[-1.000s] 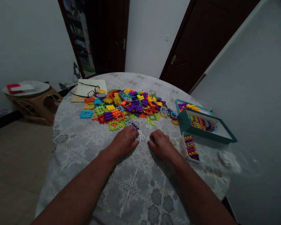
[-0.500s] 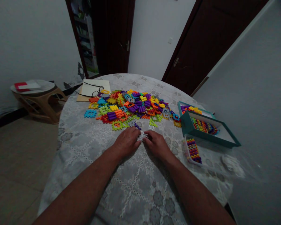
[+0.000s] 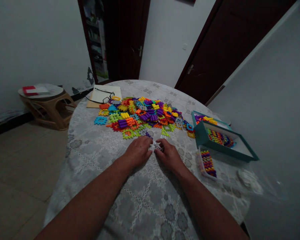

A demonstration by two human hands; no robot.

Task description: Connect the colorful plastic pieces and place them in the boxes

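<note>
Between my two hands, low over the tablecloth, is a small white lattice-like piece [image 3: 155, 146]. My left hand [image 3: 139, 150] is closed on its left side, thumb and fingers pinching it. From the other side my right hand [image 3: 169, 154] grips it with thumb and forefinger. My fingers cover part of the piece, so its full shape is hidden. Just beyond my right fingers lies another small white gridded piece [image 3: 163, 136]. A heap of colourful plastic interlocking building pieces [image 3: 147, 115] spreads out past my hands.
Glasses [image 3: 106, 100] rest on a pale pad [image 3: 116, 90] at the back left. On the right are a green box [image 3: 228, 151] holding coloured pieces, a clear plastic tub [image 3: 201, 163], and a clear bag [image 3: 251, 180]. A stool [image 3: 57, 108] stands left of the table.
The whole view has shifted slightly to the right as the head camera turned. Both hands still hold the white piece, with slightly more of it showing between the fingers.
</note>
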